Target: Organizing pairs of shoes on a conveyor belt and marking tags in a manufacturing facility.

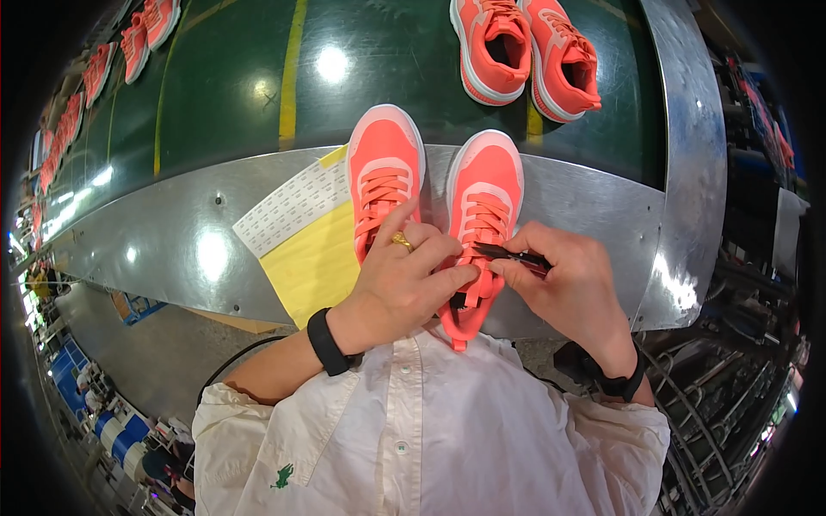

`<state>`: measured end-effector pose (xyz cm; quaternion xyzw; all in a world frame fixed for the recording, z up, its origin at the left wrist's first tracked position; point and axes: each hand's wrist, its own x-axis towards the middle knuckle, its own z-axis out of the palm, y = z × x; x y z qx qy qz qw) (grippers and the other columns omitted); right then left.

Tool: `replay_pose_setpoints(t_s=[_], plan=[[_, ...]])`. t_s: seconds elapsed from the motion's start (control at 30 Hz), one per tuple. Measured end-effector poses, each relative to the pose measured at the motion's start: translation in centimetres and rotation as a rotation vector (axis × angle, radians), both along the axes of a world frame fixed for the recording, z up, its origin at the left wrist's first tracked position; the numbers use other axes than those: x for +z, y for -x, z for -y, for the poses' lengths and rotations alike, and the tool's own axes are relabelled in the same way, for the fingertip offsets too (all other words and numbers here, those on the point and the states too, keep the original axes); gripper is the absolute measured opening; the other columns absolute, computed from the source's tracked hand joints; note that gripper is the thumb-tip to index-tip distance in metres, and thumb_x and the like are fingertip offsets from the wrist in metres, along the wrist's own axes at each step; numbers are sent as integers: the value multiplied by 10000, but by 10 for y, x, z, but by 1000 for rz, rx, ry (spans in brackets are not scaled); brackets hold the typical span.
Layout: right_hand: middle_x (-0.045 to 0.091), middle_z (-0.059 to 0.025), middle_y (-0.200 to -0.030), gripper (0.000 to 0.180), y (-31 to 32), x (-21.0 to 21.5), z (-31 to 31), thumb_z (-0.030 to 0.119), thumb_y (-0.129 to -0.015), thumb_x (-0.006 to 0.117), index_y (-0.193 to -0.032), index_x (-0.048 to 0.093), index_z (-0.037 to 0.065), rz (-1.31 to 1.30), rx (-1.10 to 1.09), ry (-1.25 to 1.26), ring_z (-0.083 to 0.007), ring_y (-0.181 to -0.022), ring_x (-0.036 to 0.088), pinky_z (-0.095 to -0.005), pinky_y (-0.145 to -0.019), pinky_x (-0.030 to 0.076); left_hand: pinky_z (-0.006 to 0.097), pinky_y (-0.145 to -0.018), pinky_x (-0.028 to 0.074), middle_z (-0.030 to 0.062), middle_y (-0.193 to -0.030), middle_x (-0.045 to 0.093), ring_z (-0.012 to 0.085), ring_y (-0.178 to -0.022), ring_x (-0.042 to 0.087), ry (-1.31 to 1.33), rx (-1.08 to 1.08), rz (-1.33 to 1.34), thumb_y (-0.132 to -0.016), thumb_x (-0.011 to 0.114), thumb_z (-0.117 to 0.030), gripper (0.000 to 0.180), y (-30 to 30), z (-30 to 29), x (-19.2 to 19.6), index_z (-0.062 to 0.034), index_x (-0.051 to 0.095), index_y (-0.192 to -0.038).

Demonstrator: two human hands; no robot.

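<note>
A pair of coral-pink sneakers with white soles lies in front of me, toes pointing away. My left hand reaches across the left sneaker, a gold ring on one finger. Its thumb and fingertips close on the tongue area of the right sneaker, below the laces. My right hand grips slim black tweezers, whose pointed tips touch the lower laces of that same sneaker. Fingers partly hide the sneaker's opening.
The sneakers rest on a metal ledge. A yellow sheet with white labels lies beside the left sneaker. Beyond runs a green conveyor belt carrying another coral pair and several more at far left. A metal rack stands at right.
</note>
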<state>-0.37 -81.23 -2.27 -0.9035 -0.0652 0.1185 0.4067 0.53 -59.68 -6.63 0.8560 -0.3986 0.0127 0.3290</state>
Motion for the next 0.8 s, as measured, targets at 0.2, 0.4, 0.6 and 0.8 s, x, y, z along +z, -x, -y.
replay_pose_setpoints(t_s=[0.2, 0.4, 0.6, 0.8], plan=[[626, -91, -662, 192, -7, 3, -4, 148, -708, 764, -767, 604, 60, 27, 43, 98, -271, -563, 611, -367, -485, 454, 529, -1051, 366, 3, -923, 583, 195, -859, 566, 17, -9, 59, -678, 664, -115, 214, 2, 0, -4, -130, 681, -891], [623, -96, -667, 182, -12, 6, -12, 139, -705, 743, -761, 595, 50, 105, 140, 241, -284, -585, 611, -379, -498, 459, 511, -1037, 385, -11, -902, 590, 178, -824, 566, 3, -7, 63, -661, 700, -127, 225, 0, 3, 0, -158, 694, -884], [627, -105, -666, 182, 3, -3, 0, 133, -732, 760, -811, 626, 39, -35, -39, 25, -219, -543, 588, -319, -498, 446, 515, -1033, 377, -11, -879, 577, 179, -795, 562, 22, 21, 24, -670, 714, -106, 240, 2, -1, -4, -184, 699, -896], [592, -67, -634, 179, 29, -23, 8, 146, -776, 770, -849, 643, 44, -140, -419, -258, -140, -505, 503, -256, -498, 408, 484, -1032, 382, -34, -851, 596, 162, -755, 549, 10, 14, -2, -678, 764, -98, 272, 0, 1, 0, -225, 726, -915]])
